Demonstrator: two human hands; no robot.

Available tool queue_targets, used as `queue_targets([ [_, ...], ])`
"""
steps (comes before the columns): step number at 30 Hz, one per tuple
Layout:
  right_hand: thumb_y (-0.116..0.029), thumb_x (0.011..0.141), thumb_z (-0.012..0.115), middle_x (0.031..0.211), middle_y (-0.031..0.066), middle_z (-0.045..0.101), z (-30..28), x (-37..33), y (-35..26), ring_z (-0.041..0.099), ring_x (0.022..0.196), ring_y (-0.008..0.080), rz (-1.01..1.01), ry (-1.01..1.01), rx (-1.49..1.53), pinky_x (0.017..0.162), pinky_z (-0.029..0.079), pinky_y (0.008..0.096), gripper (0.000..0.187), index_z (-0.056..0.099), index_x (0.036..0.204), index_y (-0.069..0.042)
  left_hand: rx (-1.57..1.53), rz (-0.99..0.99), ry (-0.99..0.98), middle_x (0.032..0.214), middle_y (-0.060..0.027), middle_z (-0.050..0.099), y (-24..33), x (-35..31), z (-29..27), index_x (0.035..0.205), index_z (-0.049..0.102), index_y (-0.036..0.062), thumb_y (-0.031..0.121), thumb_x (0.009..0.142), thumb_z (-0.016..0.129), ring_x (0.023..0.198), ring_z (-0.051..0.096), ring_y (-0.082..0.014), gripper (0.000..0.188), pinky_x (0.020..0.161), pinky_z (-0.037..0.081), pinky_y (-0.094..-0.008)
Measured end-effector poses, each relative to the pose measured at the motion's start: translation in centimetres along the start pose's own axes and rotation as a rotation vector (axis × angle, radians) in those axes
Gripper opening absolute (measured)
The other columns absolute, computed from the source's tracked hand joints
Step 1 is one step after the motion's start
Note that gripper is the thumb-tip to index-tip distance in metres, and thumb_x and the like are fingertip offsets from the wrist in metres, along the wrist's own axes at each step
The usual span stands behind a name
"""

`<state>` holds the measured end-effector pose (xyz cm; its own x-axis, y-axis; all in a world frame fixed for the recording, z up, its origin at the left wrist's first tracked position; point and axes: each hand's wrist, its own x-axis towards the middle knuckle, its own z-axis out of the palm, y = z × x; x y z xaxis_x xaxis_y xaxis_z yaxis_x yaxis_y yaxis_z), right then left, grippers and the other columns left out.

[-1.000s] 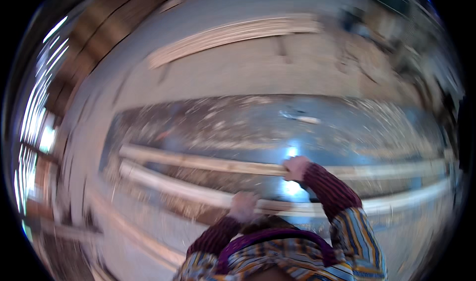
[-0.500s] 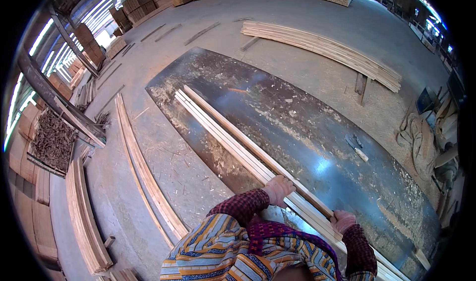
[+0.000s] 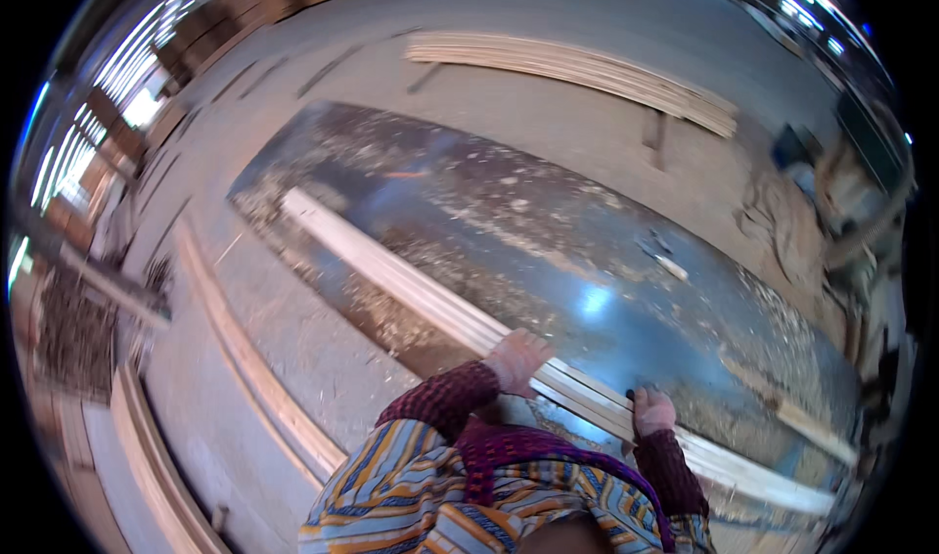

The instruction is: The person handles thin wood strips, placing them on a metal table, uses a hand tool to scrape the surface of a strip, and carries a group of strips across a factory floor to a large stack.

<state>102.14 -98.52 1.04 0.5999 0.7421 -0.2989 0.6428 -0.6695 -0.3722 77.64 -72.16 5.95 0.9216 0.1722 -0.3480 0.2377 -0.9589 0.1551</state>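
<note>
Wooden strips [image 3: 391,273] run diagonally across the counter [image 3: 548,288], upper left to lower right; the left hand [image 3: 520,356] curls over their middle; the right hand [image 3: 654,413], half-curled, lies nearer their lower-right end. Whether either grip clasps them cannot be told.

a stack of boards [image 3: 572,64] lies beyond a pale-handled tool [image 3: 671,266]; more planks [image 3: 159,461] lie lower left.
</note>
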Motion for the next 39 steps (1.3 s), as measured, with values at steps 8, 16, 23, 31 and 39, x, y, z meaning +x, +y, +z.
queue_targets([
  [8, -0.045, 0.101, 0.047, 0.11, 0.0198, 0.074, -2.7, 1.1, -2.1, 0.069, 0.102, 0.0427, 0.166, -0.215, 0.028, 0.09, 0.054, 0.0549, 0.047, 0.077, 0.105, -0.009, -0.004, 0.078, 0.32, 0.12, -0.0121, 0.067, -0.3, 0.1, 3.2, 0.142, 0.055, 0.0069, 0.059, 0.063, 0.091, 0.116, 0.062, -0.0301, 0.101, 0.108, 0.042, -0.048],
  [16, -0.051, 0.101, 0.046, 0.109, 0.0192, 0.074, -1.3, 0.2, -0.4, 0.07, 0.103, 0.0404, 0.152, -0.101, 0.054, 0.092, 0.055, 0.052, 0.052, 0.079, 0.104, -0.01, 0.058, 0.048, 0.334, 0.11, -0.0121, 0.067, 1.7, 1.1, 2.8, 0.128, 0.063, 0.004, 0.059, 0.055, 0.089, 0.108, 0.063, -0.0332, 0.096, 0.099, 0.045, -0.0478],
  [23, -0.053, 0.1, 0.048, 0.108, 0.0183, 0.075, -1.6, 0.4, -0.6, 0.071, 0.102, 0.0397, 0.179, -0.077, 0.068, 0.09, 0.056, 0.0522, 0.054, 0.079, 0.102, -0.009, 0.083, 0.029, 0.316, 0.108, -0.0109, 0.067, 0.9, 1.9, 3.9, 0.128, 0.063, 0.0069, 0.061, 0.055, 0.087, 0.104, 0.063, -0.0332, 0.094, 0.096, 0.046, -0.048],
  [31, -0.053, 0.1, 0.05, 0.104, 0.0188, 0.075, -1.9, 0.2, -0.6, 0.071, 0.101, 0.0403, 0.154, -0.064, 0.061, 0.09, 0.056, 0.0524, 0.053, 0.079, 0.102, -0.009, 0.056, 0.065, 0.366, 0.105, -0.0115, 0.068, 0.8, 1.5, 4.1, 0.128, 0.064, 0.0041, 0.059, 0.055, 0.088, 0.099, 0.065, -0.032, 0.094, 0.094, 0.046, -0.0471],
  [39, -0.053, 0.1, 0.051, 0.104, 0.019, 0.075, -1.4, 0.2, -0.1, 0.071, 0.101, 0.0405, 0.141, -0.014, 0.059, 0.09, 0.056, 0.0523, 0.053, 0.078, 0.102, -0.008, 0.053, 0.126, 0.554, 0.092, -0.0093, 0.067, 1.0, 2.2, 4.6, 0.113, 0.069, 0.0089, 0.057, 0.052, 0.088, 0.089, 0.065, -0.0342, 0.079, 0.085, 0.049, -0.0459],
])
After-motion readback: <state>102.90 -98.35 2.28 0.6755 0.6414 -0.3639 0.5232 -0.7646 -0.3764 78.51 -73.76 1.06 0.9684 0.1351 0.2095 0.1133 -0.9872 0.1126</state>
